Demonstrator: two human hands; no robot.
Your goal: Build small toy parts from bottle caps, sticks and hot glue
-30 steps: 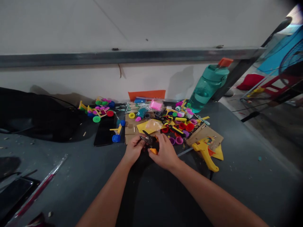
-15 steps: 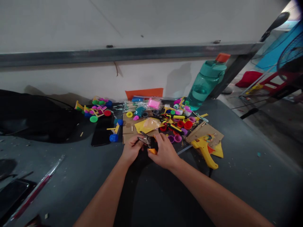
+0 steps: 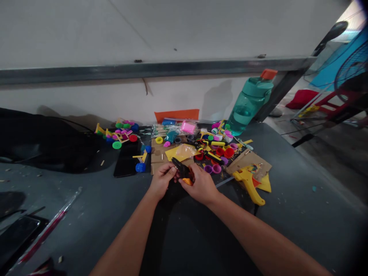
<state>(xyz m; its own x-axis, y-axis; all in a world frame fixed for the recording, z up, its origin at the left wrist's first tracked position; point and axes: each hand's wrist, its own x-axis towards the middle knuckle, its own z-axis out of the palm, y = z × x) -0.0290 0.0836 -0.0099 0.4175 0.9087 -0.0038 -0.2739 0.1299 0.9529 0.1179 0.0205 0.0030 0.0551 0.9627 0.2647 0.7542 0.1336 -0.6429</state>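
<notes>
In the head view, black snips (image 3: 181, 170) are held above the dark surface (image 3: 281, 226), and the grip of both hands is closed: the left hand (image 3: 162, 180) is curled around the snips, while the right hand (image 3: 201, 185) is clamped on them and on a small orange piece (image 3: 187, 181), which sits just below the blades. Whether the blades are apart or together cannot be told. The left fingers (image 3: 169, 172) are close to the blades, so a nick could be caused by a slip, and the orange piece could be dropped if pressure is eased. One teal water bottle (image 3: 249, 102) stands tilted at the back; if it were bumped, the pile could be scattered. One yellow glue gun (image 3: 249, 186), one black phone (image 3: 125, 159), one cardboard sheet (image 3: 157, 163), two purple rings (image 3: 212, 169) and two blue caps (image 3: 140, 167) are counted nearby, and the blue cap nearest the hands could be knocked by an elbow.
</notes>
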